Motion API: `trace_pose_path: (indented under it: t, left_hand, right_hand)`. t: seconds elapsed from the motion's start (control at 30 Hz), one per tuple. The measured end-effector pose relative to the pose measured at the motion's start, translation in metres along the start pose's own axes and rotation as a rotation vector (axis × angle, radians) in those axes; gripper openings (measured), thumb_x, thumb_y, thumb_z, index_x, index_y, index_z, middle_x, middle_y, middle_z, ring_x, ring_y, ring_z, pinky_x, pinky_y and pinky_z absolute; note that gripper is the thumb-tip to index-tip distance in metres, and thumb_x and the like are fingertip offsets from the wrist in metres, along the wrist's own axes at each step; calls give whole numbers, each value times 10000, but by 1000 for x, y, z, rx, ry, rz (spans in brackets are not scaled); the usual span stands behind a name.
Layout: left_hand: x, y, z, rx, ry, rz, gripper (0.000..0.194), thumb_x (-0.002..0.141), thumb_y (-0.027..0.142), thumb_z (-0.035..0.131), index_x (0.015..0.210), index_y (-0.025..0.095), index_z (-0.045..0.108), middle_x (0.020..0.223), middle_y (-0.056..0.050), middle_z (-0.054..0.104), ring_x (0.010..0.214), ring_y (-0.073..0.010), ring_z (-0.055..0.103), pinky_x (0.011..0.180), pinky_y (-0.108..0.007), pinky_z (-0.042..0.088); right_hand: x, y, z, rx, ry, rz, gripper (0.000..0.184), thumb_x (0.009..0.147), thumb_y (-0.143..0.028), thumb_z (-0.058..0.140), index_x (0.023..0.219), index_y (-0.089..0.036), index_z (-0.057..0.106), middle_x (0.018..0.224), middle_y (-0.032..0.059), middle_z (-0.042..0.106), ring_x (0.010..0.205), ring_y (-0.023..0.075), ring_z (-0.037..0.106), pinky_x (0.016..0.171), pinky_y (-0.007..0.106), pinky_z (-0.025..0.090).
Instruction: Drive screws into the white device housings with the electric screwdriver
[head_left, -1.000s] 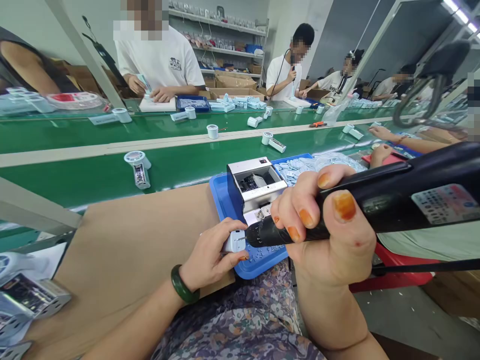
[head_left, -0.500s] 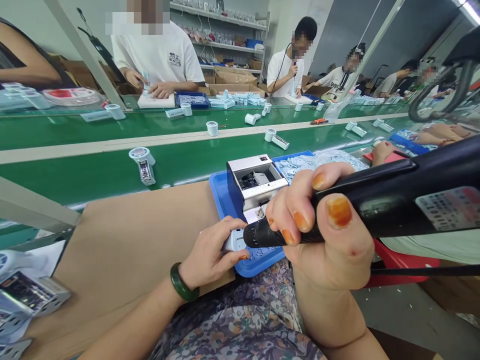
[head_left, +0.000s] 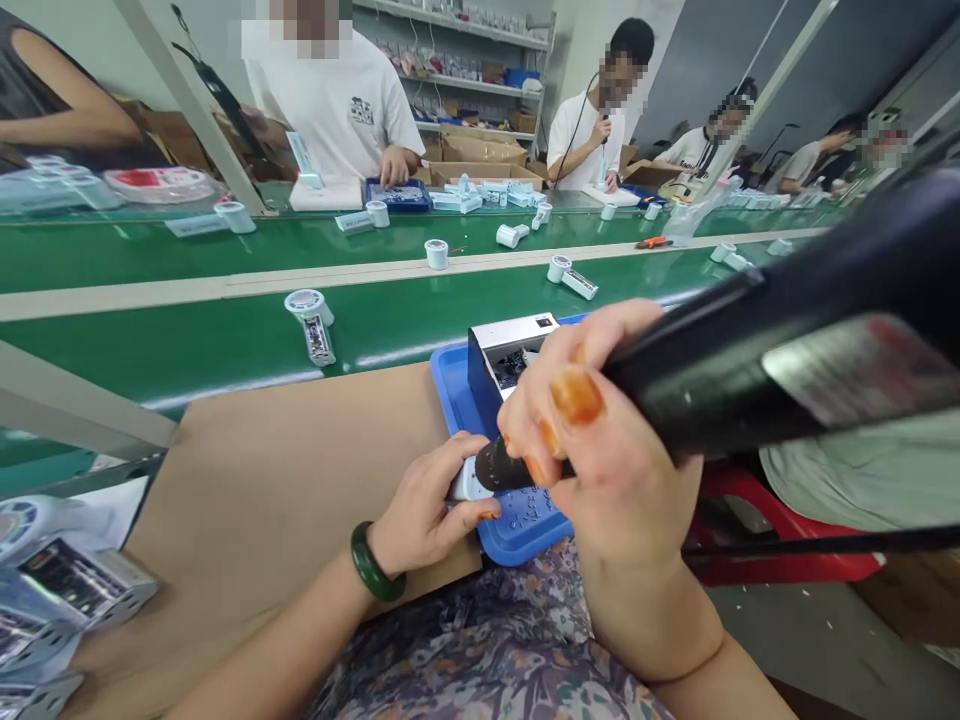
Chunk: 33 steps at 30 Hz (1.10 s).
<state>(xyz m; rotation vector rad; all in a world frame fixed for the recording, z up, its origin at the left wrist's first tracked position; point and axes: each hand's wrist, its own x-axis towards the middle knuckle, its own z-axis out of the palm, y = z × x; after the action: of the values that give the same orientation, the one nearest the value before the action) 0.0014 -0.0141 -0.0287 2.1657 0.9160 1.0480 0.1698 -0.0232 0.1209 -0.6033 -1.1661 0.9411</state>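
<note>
My left hand (head_left: 424,505) is closed round a small white plastic part (head_left: 466,487) at the near edge of the brown work board (head_left: 285,470). My right hand (head_left: 600,450) grips a black electric screwdriver (head_left: 750,360), and the tool's tip presses against the white part. Both hands work over a blue tray (head_left: 457,400) with small screws scattered in its near corner. A silver box (head_left: 510,350) with an open top stands in the tray behind my right hand, partly hidden by it.
A green conveyor belt (head_left: 225,340) runs across beyond the board, carrying several white parts. A person in a white shirt (head_left: 337,100) works opposite, and others stand along the line. Metal housings (head_left: 67,590) lie at the lower left. A red stool (head_left: 780,540) stands at right.
My right hand and the screwdriver have swung up and closer to the camera, now covering much of the silver box. The tip stays on the white part. My left hand keeps its grip.
</note>
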Motion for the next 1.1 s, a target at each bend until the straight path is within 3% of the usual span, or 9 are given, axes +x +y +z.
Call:
trace_pose_path:
  t: [0.17, 0.33, 0.5, 0.63, 0.73, 0.8, 0.87, 1.0, 1.1]
  left_hand:
    - [1, 6, -2, 27, 33, 112, 565, 1076, 699, 432, 1272, 202, 617, 967, -84, 747, 777, -230, 703, 712, -319, 590]
    - [3, 8, -3, 12, 45, 126, 548, 1076, 704, 440, 1238, 207, 604, 955, -64, 735, 777, -211, 698, 716, -306, 578]
    - [-6, 1, -13, -34, 27, 40, 582, 1074, 699, 454, 1358, 202, 565, 1034, -77, 707, 774, -199, 670, 716, -317, 566]
    - [-3, -10, -32, 48, -26, 135, 564, 1087, 663, 455, 1396, 201, 552, 1023, -89, 686, 801, -211, 639, 714, -323, 542]
    - [28, -40, -61, 258, -78, 210, 471, 1085, 577, 528, 1361, 204, 609, 1097, -117, 705, 939, -253, 652, 828, -370, 544]
    - [66, -72, -86, 480, -123, 193, 454, 1051, 558, 588, 1336, 216, 678, 1186, -142, 721, 1085, -308, 644, 992, -470, 516]
    - [110, -108, -109, 652, -174, 159, 458, 1008, 598, 603, 1251, 242, 759, 1162, -136, 749, 1072, -326, 642, 1039, -524, 492]
    - [185, -166, -127, 633, -169, 198, 732, 955, 813, 441, 1003, 189, 820, 986, -181, 790, 972, -379, 691, 931, -551, 556]
    - [207, -191, -126, 566, -208, 244, 873, 875, 947, 422, 994, 188, 836, 955, -154, 821, 916, -386, 728, 811, -494, 606]
  right_hand:
    - [10, 1, 11, 222, -67, 60, 306, 828, -170, 852, 766, -260, 566, 623, -126, 537, 419, 48, 436, 542, 267, 524]
    - [7, 8, 8, 251, -95, 19, 225, 911, -246, 808, 827, -253, 600, 655, -108, 563, 431, 48, 445, 493, 233, 481]
    - [3, 7, -23, 385, 58, 3, 264, 859, -342, 852, 865, -250, 604, 608, -125, 510, 415, 40, 438, 509, 200, 504]
    - [-7, 13, -56, 317, 213, 12, 308, 826, -401, 873, 901, -239, 621, 629, -107, 510, 438, 47, 451, 531, 206, 507]
    - [-17, 29, -75, 218, 213, 83, 339, 841, -478, 857, 961, -237, 651, 655, -80, 539, 464, 68, 492, 545, 237, 496]
    - [-22, 42, -87, 141, 180, 128, 445, 833, -579, 855, 1046, -234, 674, 685, -54, 577, 501, 97, 535, 558, 267, 493]
    - [-26, 53, -100, 67, 136, 150, 612, 791, -712, 842, 1138, -233, 688, 712, -28, 613, 554, 133, 578, 577, 293, 495]
    - [-25, 68, -136, -163, 129, 160, 894, 788, -985, 536, 1222, -222, 702, 898, 80, 729, 792, 250, 722, 715, 393, 587]
    - [-14, 75, -174, -566, 318, 189, 853, 984, -870, 227, 1235, -197, 688, 1026, 133, 761, 940, 294, 752, 829, 464, 619]
